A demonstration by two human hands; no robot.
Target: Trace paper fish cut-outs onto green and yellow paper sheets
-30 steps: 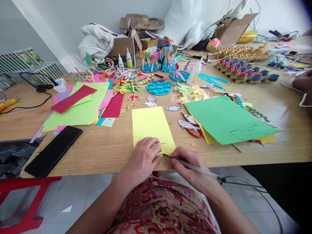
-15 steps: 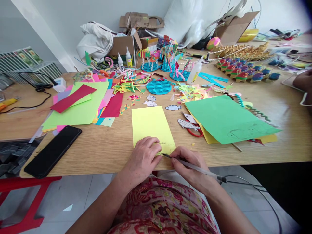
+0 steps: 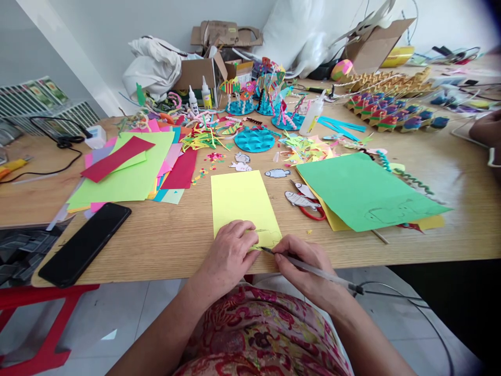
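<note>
A sheet of yellow paper (image 3: 242,196) lies near the table's front edge, with a thin dark outline drawn on its lower right part. My left hand (image 3: 233,250) presses on its lower left, fingers bent and close together, holding the sheet against the table; what lies under the fingers is hidden. In my right hand (image 3: 303,263) is a pen (image 3: 321,271) with a clear barrel, closed between thumb and fingers. Its dark tip touches the paper by my left thumb. Paper fish cutouts (image 3: 302,200) lie to the right on red-handled scissors (image 3: 315,213); another fish cutout (image 3: 277,173) lies beyond the sheet.
Green paper (image 3: 364,188) with pencil lines lies at right, coloured sheets (image 3: 136,180) at left, a black phone (image 3: 86,243) in front of them. Behind are a blue scalloped disc (image 3: 254,139), paper scraps (image 3: 307,149), glue bottles (image 3: 313,116) and egg trays (image 3: 395,109). Another person's hand (image 3: 487,128) shows far right.
</note>
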